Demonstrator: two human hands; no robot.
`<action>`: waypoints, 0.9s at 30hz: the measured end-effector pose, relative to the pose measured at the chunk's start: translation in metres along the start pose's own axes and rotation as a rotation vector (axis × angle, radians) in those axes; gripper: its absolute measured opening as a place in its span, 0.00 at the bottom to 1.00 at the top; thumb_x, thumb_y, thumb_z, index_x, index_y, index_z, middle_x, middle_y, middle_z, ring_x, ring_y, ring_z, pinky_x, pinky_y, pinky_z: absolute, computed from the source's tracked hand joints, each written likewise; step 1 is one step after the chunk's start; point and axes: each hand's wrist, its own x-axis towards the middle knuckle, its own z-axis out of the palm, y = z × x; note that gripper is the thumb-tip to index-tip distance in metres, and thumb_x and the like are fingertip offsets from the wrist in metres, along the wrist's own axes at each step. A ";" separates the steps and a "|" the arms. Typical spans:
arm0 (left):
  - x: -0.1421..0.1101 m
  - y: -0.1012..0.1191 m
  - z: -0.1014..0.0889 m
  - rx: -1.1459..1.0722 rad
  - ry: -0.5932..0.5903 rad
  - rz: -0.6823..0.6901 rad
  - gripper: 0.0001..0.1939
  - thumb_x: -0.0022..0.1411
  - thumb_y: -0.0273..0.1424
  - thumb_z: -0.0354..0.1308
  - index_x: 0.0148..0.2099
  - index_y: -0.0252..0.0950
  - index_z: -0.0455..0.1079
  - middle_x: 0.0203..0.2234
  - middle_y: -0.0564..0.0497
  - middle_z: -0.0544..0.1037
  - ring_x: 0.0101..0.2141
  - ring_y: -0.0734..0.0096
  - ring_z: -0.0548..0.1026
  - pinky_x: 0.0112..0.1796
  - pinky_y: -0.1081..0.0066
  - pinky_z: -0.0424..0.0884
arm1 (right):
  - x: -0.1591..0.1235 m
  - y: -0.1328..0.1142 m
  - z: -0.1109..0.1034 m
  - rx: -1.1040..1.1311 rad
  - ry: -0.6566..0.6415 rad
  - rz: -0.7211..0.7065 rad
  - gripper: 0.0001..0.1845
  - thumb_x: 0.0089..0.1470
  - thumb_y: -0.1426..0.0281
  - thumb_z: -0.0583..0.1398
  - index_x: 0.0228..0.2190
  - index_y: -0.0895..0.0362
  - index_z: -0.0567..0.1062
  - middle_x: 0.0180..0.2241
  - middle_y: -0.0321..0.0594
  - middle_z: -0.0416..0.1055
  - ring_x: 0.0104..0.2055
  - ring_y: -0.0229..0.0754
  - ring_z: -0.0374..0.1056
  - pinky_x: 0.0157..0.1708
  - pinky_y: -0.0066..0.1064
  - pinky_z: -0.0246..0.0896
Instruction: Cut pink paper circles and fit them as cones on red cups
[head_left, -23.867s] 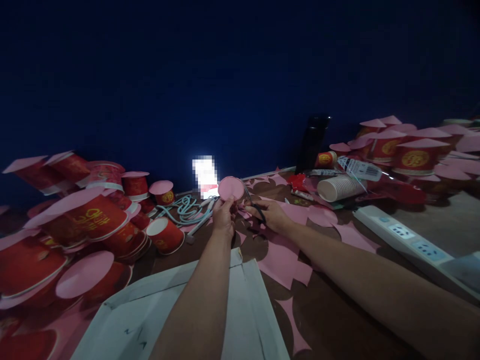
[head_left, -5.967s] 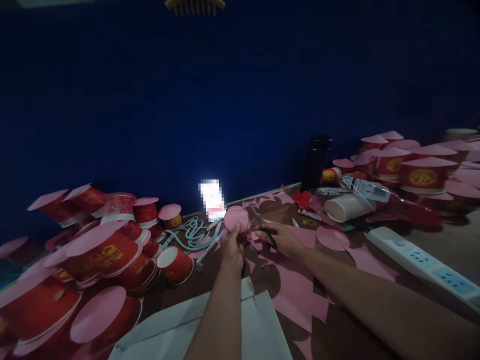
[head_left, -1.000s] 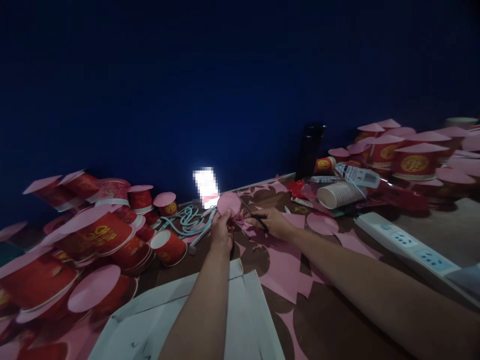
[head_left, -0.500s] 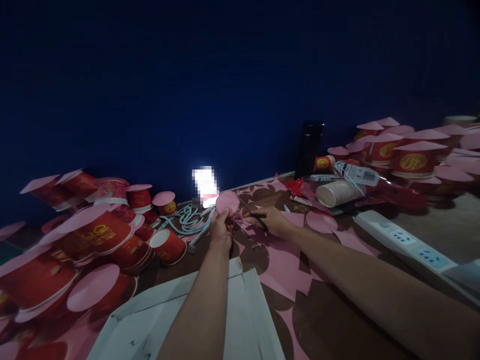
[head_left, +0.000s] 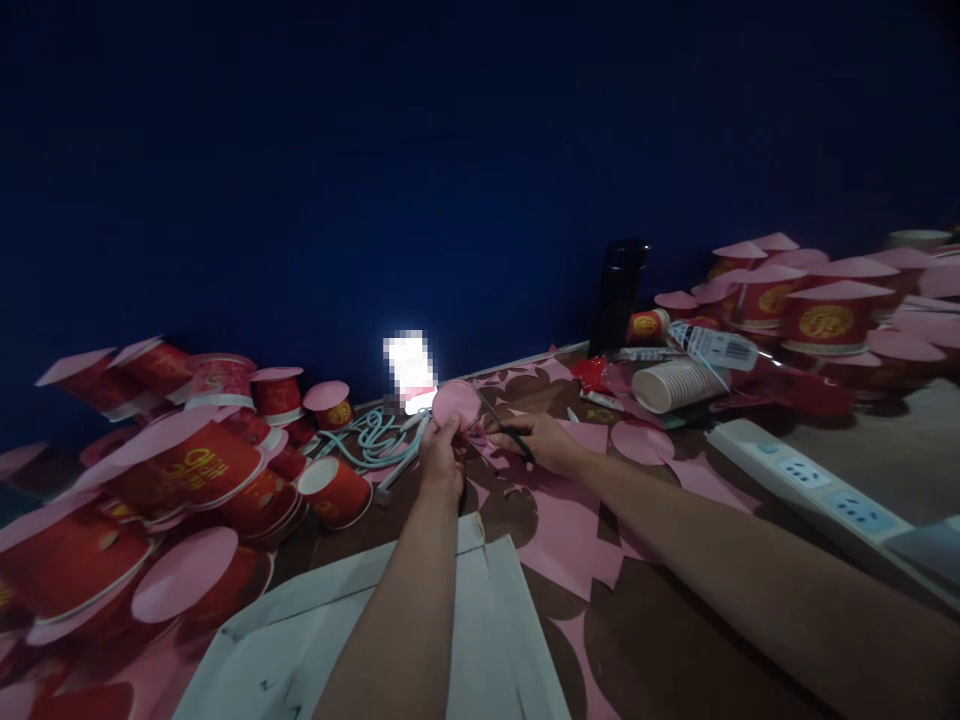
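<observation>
My left hand point(head_left: 442, 462) is closed on a round pink paper disc point(head_left: 455, 403), held upright over the brown table point(head_left: 660, 620). My right hand point(head_left: 541, 441) grips black scissors point(head_left: 504, 426), whose blades point at the disc's right edge. Pink paper offcuts point(head_left: 574, 525) lie under and around both hands.
Red paper cups topped with pink discs point(head_left: 187, 455) are piled at the left and at the far right point(head_left: 829, 310). A stack of plain cups point(head_left: 675, 385), a black bottle point(head_left: 619, 292), a white power strip point(head_left: 810, 475), coiled cables point(head_left: 371, 435), a bright screen point(head_left: 411, 365) and white card point(head_left: 480, 640) surround me.
In the last second the hands have barely moved; the scissors stay at the disc's right edge. Compared with 24 s ago the disc is held slightly lower.
</observation>
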 end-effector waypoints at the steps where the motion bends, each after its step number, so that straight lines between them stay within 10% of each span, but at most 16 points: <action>1: 0.000 -0.001 0.000 0.004 -0.001 0.002 0.16 0.39 0.31 0.69 0.31 0.34 0.69 0.22 0.57 0.72 0.20 0.82 0.69 0.23 0.79 0.64 | 0.000 0.000 0.000 0.005 -0.006 -0.014 0.25 0.42 0.55 0.67 0.39 0.59 0.81 0.35 0.42 0.75 0.26 0.35 0.66 0.22 0.25 0.59; 27: 0.000 -0.003 -0.002 0.026 -0.049 -0.002 0.17 0.40 0.32 0.69 0.34 0.33 0.70 0.25 0.55 0.74 0.21 0.81 0.70 0.23 0.79 0.63 | 0.002 0.001 -0.004 -0.094 0.007 -0.063 0.24 0.46 0.54 0.64 0.39 0.58 0.81 0.35 0.43 0.74 0.28 0.37 0.67 0.20 0.24 0.59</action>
